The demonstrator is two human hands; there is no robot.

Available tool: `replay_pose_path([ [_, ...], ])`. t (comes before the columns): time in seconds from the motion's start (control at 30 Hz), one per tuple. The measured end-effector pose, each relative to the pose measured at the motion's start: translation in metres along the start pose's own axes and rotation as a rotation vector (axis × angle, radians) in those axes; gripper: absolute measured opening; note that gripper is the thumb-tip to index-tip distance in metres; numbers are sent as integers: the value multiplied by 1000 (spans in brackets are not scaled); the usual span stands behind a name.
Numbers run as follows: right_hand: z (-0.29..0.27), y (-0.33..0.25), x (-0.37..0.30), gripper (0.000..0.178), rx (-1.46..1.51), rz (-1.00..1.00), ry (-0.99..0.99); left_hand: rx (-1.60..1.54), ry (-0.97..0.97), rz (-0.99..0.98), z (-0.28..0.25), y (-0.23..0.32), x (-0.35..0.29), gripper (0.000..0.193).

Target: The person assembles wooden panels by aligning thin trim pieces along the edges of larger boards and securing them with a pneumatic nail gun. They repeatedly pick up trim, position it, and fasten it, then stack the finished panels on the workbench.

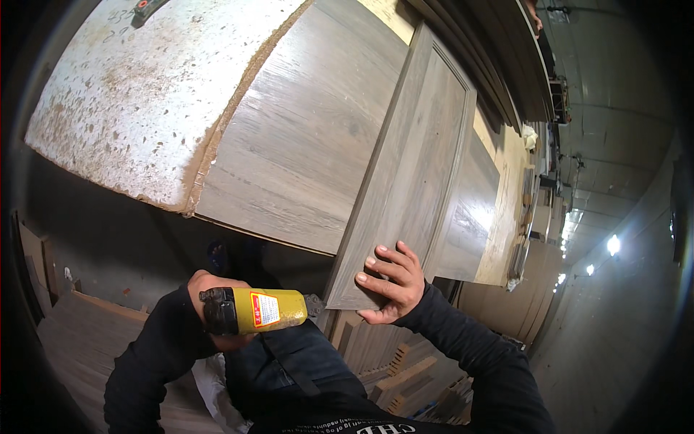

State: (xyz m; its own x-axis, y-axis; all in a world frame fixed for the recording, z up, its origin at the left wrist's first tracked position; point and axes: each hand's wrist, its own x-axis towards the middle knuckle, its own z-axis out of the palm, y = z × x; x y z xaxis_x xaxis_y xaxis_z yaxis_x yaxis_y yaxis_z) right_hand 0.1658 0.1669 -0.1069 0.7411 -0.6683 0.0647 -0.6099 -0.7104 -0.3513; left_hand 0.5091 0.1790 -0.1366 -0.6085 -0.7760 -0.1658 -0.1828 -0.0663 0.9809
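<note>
I have the left hand [206, 283] closed around the yellow tool [278, 309], much of its grip hidden beneath; the tool's nose points right, at the panel's near left corner, though I can't tell whether they touch. On my right hand [394, 282], the fingers [390, 271] are slightly apart on the framed grey panel [419, 152], thumb at its near end; I can't tell if they clamp it. The panel stretches away from those fingers, across a wider grey board [303, 108]. Left of that lies a chipped white slab [144, 94]. Wood pieces [394, 362] sit below the right fingers.
</note>
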Motion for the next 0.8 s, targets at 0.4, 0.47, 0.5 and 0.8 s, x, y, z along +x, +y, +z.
replay_pose_path([
  [0.4, -1, 0, 0, 54, 3, 4, -6, -69, 16, 2, 3, -4, 1, 18],
  [0.47, -1, -1, 1, 53, -1, 4, -7, -84, 16, -20, 2, -4, 1, 18],
  [0.5, -1, -1, 2, 53, -4, 5, -8, -85, 10, -32, 2, -5, 1, 17],
  [0.8, -2, -1, 8, 52, 7, -16, 33, -341, 69, -136, -6, 11, 0, 29],
])
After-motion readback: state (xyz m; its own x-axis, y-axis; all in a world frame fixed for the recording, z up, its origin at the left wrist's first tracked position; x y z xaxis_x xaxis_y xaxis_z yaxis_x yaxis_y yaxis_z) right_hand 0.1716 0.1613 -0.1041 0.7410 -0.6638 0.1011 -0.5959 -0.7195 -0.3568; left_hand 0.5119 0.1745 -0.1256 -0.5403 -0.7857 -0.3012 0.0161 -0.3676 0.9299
